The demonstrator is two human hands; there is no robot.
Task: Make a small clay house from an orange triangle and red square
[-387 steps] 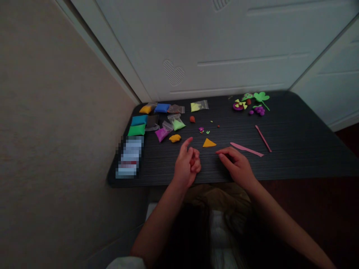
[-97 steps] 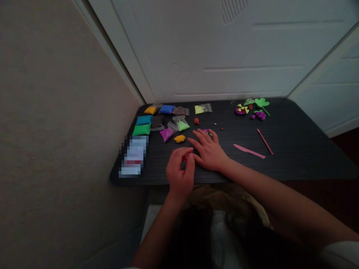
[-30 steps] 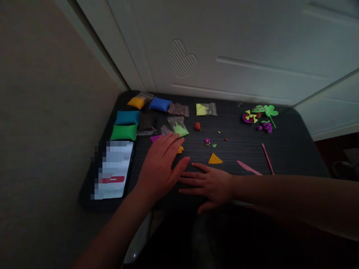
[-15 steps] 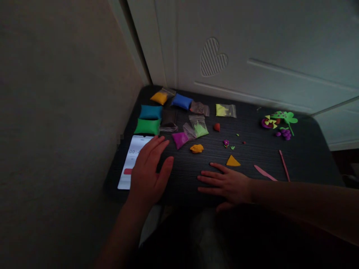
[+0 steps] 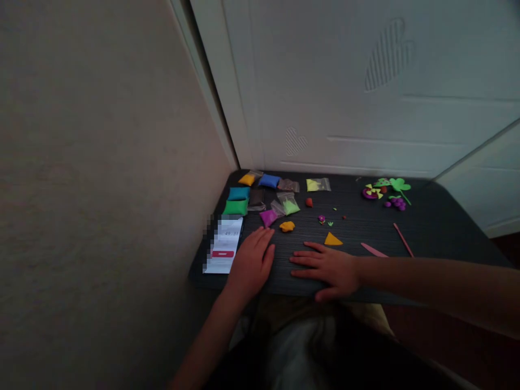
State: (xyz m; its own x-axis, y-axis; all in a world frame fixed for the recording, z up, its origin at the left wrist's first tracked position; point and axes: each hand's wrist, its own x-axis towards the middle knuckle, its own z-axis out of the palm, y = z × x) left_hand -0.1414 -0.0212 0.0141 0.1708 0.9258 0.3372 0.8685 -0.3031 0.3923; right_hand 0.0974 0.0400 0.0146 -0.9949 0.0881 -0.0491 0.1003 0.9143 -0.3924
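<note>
Just beyond spread right grip (image 5: 333, 267): orange triangle (image 5: 332, 240) on dark table (image 5: 442, 233).

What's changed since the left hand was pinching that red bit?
The left hand has opened flat and shifted left, beside the phone; the red bit it pinched is out of sight, so I can't tell where it went. The right hand has drawn back toward the person, fingers spread, uncovering the orange triangle. The colored packets and pink knife lie as before.
</note>
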